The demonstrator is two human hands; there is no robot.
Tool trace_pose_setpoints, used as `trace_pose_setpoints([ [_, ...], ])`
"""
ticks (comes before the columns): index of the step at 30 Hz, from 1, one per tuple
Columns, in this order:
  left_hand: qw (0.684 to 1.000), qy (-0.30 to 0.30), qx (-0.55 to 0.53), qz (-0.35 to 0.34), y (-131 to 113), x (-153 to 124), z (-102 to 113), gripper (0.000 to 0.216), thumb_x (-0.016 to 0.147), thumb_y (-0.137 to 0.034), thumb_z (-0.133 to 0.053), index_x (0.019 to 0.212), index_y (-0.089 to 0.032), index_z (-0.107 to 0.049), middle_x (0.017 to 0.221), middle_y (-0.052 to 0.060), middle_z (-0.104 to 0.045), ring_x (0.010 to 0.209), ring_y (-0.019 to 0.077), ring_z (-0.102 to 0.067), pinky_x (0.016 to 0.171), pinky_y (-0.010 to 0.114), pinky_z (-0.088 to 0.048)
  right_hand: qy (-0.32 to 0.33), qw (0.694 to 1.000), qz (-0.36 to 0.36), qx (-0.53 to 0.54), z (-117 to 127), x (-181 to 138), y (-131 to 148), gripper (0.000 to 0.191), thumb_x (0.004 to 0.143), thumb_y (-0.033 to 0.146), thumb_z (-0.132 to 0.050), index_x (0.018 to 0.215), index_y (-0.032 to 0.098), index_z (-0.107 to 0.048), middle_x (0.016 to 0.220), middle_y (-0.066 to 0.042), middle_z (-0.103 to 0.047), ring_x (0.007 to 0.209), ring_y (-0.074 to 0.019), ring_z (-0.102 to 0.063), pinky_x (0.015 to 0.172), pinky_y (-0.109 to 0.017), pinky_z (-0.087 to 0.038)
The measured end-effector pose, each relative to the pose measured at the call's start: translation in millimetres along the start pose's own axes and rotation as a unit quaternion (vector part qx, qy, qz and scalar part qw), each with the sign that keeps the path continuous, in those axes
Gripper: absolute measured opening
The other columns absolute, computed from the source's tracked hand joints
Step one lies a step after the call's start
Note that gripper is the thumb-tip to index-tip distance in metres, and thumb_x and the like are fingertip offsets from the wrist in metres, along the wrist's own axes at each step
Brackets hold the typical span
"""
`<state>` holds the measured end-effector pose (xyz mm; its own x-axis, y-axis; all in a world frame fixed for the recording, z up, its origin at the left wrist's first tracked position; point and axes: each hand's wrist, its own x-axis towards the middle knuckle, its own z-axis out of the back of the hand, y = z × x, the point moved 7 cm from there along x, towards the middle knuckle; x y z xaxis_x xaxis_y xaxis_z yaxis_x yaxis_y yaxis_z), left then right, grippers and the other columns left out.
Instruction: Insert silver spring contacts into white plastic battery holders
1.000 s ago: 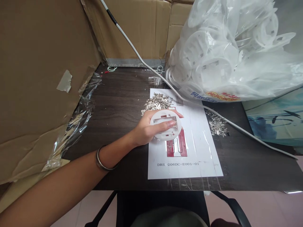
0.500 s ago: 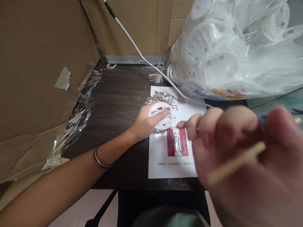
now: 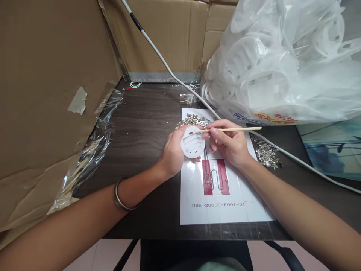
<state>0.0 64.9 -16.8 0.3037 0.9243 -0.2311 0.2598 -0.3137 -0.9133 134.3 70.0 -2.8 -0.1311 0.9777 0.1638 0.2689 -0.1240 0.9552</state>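
My left hand [image 3: 173,152] grips a round white plastic battery housing [image 3: 194,145] by its left edge, its slotted face turned up. In my right hand [image 3: 229,141] is a thin wooden stick [image 3: 242,129], pinched between thumb and fingers. The stick's left tip reaches the upper right part of the housing; whether it touches cannot be made out. Just behind the housing lies a heap of small metal contacts [image 3: 191,119]. Beneath both hands is a printed sheet [image 3: 197,214] with a red and white diagram and lettering.
A second pile of metal contacts [image 3: 267,152] lies right of the sheet. A large clear bag [image 3: 310,90] of white round housings stands at the back right. A white cable [image 3: 166,64] crosses the dark table [image 3: 141,124]. Cardboard walls [image 3: 56,45] rise at the left and back.
My right hand has come from close to the camera, at the lower right, to the housing with the stick. The housing's face shows more now, as my left thumb no longer lies across it.
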Motion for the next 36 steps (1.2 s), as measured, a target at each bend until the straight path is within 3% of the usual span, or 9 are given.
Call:
trace_pose_setpoints([
  [6, 1.0, -0.007, 0.012, -0.022, -2.0, -0.4, 1.8, 0.049, 0.084, -0.065, -0.054, 0.075, -0.017, -0.058, 0.053, 0.001, -0.059, 0.046, 0.0148, -0.06, 0.045, 0.026, -0.054, -0.02, 1.0, -0.009, 0.019, 2.1, 2.7, -3.5, 0.013, 0.087, 0.03, -0.073, 0.077, 0.021, -0.07, 0.065, 0.002, -0.07, 0.039, -0.0075, -0.051, 0.038, -0.022, -0.04],
  [11, 0.999, -0.005, 0.04, -0.025, -1.0, 0.8, 2.1, 0.06, 0.085, -0.073, -0.045, 0.066, -0.018, -0.057, 0.048, 0.003, -0.059, 0.045, 0.0152, -0.06, 0.046, 0.027, -0.052, -0.028, 0.999, -0.022, 0.032, 1.9, 4.5, -6.0, 0.016, 0.083, 0.034, -0.073, 0.077, 0.021, -0.067, 0.068, 0.002, -0.068, 0.045, -0.0092, -0.058, 0.039, -0.021, -0.044],
  [16, 0.999, 0.006, 0.045, -0.015, 0.2, 1.6, 1.1, 0.065, 0.086, -0.076, -0.037, 0.073, -0.018, -0.062, 0.046, 0.003, -0.058, 0.047, 0.018, -0.062, 0.045, 0.029, -0.052, -0.013, 0.999, -0.027, 0.026, 0.4, 3.7, -7.0, 0.018, 0.083, 0.036, -0.075, 0.078, 0.021, -0.066, 0.068, 0.002, -0.067, 0.047, -0.0092, -0.058, 0.041, -0.021, -0.046],
  [22, 0.997, 0.028, 0.058, -0.036, -0.6, -1.4, -0.6, 0.062, 0.087, -0.078, -0.034, 0.077, -0.021, -0.056, 0.054, 0.002, -0.064, 0.046, 0.0175, -0.063, 0.045, 0.029, -0.052, 0.001, 0.999, -0.019, 0.029, -1.4, 3.5, -5.5, 0.014, 0.085, 0.031, -0.073, 0.079, 0.02, -0.067, 0.063, 0.003, -0.063, 0.048, -0.0085, -0.057, 0.042, -0.02, -0.046],
  [26, 0.995, 0.035, 0.082, -0.049, -0.7, -3.0, -0.2, 0.065, 0.089, -0.077, -0.03, 0.071, -0.02, -0.056, 0.047, 0.001, -0.058, 0.044, 0.0172, -0.06, 0.05, 0.031, -0.051, 0.01, 1.0, -0.004, 0.023, -1.4, 2.7, -4.6, 0.004, 0.085, 0.024, -0.071, 0.083, 0.021, -0.069, 0.066, 0.003, -0.065, 0.049, -0.0088, -0.056, 0.043, -0.021, -0.045],
  [36, 0.993, 0.041, 0.099, -0.04, -0.9, -4.4, -0.8, 0.071, 0.088, -0.079, -0.028, 0.06, -0.019, -0.054, 0.045, 0.003, -0.056, 0.043, 0.0152, -0.057, 0.046, 0.03, -0.048, 0.022, 0.999, 0.016, 0.032, -1.3, 2.1, -3.0, 0.005, 0.087, 0.019, -0.07, 0.082, 0.021, -0.072, 0.073, 0.001, -0.071, 0.051, -0.0086, -0.056, 0.045, -0.022, -0.043],
])
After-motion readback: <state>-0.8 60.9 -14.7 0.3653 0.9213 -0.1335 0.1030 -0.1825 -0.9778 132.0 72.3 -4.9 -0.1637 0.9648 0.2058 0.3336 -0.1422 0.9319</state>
